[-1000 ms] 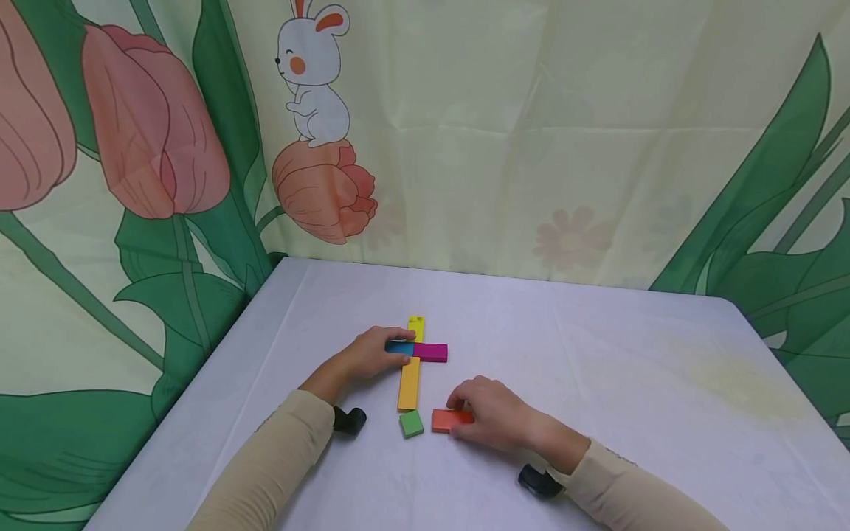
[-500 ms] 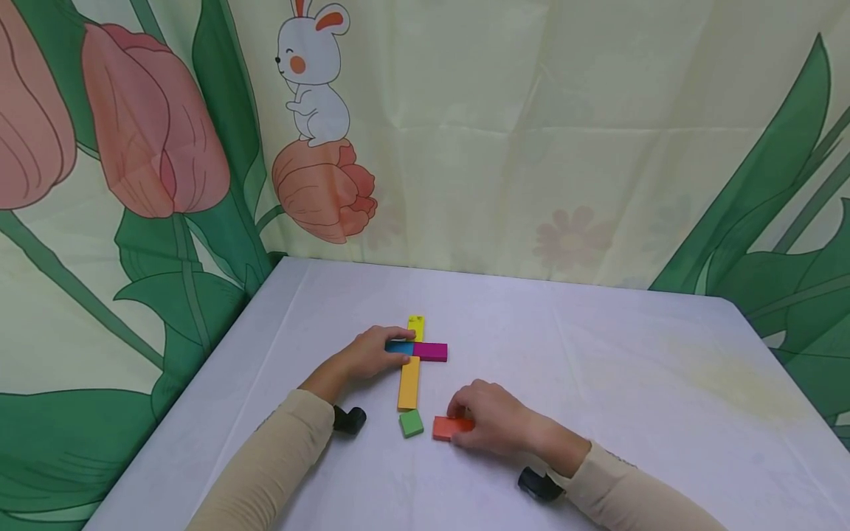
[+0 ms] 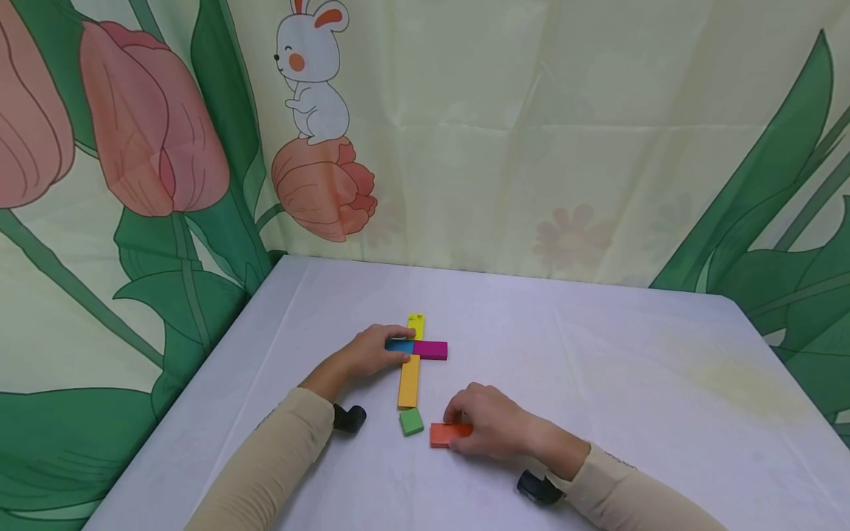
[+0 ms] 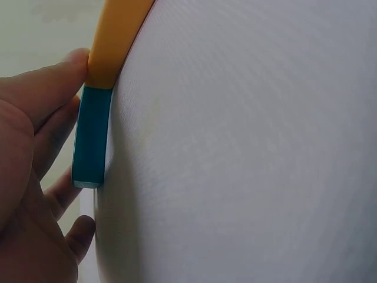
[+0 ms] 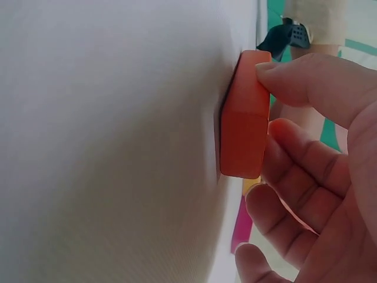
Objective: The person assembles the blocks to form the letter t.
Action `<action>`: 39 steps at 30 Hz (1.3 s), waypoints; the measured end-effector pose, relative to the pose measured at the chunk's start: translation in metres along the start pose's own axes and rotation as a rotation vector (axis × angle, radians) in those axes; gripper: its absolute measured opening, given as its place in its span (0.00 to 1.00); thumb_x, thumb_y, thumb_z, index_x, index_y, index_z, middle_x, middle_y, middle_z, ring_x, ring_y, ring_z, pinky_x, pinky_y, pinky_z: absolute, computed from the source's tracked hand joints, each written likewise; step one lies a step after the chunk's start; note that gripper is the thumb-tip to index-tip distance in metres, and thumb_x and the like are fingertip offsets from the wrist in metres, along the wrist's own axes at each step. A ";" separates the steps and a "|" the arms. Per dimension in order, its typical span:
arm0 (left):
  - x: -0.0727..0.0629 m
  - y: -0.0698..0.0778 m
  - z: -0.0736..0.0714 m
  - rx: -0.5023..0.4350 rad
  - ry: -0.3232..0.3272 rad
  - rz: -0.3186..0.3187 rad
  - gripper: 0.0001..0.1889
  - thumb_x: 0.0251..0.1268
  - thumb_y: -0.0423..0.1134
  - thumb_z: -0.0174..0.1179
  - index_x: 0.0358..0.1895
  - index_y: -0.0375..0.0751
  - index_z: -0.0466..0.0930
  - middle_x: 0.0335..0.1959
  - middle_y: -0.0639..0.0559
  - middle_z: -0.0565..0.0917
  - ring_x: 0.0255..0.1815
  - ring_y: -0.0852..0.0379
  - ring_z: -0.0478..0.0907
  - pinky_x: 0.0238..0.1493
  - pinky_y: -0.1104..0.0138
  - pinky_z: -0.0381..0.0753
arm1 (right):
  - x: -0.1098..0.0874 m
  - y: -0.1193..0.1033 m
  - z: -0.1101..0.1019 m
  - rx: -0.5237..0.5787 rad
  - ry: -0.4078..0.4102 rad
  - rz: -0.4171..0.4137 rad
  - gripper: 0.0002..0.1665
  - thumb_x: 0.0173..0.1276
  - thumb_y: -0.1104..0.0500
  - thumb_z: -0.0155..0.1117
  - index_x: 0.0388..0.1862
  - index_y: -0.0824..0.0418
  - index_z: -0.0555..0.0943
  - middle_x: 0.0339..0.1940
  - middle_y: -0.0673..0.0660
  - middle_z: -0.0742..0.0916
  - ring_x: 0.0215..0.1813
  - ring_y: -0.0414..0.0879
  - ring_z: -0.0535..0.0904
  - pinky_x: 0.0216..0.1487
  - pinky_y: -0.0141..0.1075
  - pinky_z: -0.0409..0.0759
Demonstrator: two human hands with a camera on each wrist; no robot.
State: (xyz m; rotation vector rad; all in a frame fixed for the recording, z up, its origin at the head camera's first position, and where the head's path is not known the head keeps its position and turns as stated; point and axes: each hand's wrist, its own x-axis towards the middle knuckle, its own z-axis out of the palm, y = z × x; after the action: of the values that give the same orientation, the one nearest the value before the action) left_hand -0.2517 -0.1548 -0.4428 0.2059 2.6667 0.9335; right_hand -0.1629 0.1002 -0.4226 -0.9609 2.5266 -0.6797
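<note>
My left hand [image 3: 367, 352] curls round a blue block [image 3: 401, 346], its thumb at the near side by the corner of a yellow-orange block [image 3: 408, 383]. In the left wrist view, the blue block [image 4: 91, 137] butts against the yellow-orange one [image 4: 115, 44]. A magenta block [image 3: 431, 350] lies end to end with the blue one, and a yellow block [image 3: 416, 325] extends away behind them. With thumb and fingers, my right hand [image 3: 493, 420] pinches a red-orange block [image 3: 441, 435] low over the cloth. Left of it lies a small green square block [image 3: 412, 422], near the yellow-orange block's end.
A white cloth covers the table [image 3: 598, 383]. Behind it hangs a curtain [image 3: 465, 147] printed with tulips and a rabbit. Black wrist devices sit at the left cuff [image 3: 350, 419] and the right cuff [image 3: 539, 487].
The right hand has drawn the red-orange block a little toward the person, then slightly left. The left hand and the joined blocks stay put.
</note>
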 end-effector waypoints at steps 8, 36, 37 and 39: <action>0.001 -0.001 -0.001 0.017 -0.003 0.022 0.27 0.65 0.47 0.69 0.68 0.57 0.77 0.69 0.51 0.74 0.72 0.45 0.64 0.67 0.47 0.69 | 0.001 -0.002 0.001 -0.010 -0.004 -0.013 0.17 0.58 0.51 0.77 0.44 0.52 0.85 0.34 0.39 0.79 0.42 0.38 0.73 0.41 0.31 0.77; 0.000 -0.001 -0.001 0.007 -0.002 0.030 0.27 0.65 0.46 0.69 0.68 0.57 0.77 0.69 0.51 0.74 0.72 0.45 0.64 0.67 0.47 0.70 | 0.002 -0.003 0.006 -0.019 -0.005 -0.061 0.15 0.58 0.50 0.77 0.43 0.51 0.85 0.33 0.37 0.79 0.42 0.36 0.71 0.42 0.31 0.75; 0.000 0.000 -0.001 0.005 -0.001 0.031 0.27 0.65 0.46 0.69 0.68 0.57 0.77 0.69 0.51 0.74 0.72 0.45 0.64 0.67 0.47 0.70 | 0.002 -0.003 0.006 -0.020 -0.005 -0.062 0.15 0.58 0.50 0.77 0.43 0.51 0.85 0.33 0.37 0.79 0.42 0.36 0.71 0.42 0.31 0.75; -0.001 0.000 -0.001 -0.001 0.001 0.031 0.27 0.65 0.46 0.69 0.68 0.56 0.77 0.69 0.51 0.74 0.72 0.45 0.64 0.67 0.47 0.69 | 0.002 -0.003 0.006 -0.023 -0.005 -0.064 0.15 0.58 0.50 0.77 0.42 0.51 0.85 0.32 0.37 0.78 0.42 0.36 0.71 0.42 0.32 0.75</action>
State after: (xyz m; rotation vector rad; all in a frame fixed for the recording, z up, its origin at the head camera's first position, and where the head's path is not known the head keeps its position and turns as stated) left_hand -0.2512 -0.1551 -0.4422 0.2477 2.6707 0.9448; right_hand -0.1596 0.0945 -0.4262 -1.0541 2.5141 -0.6671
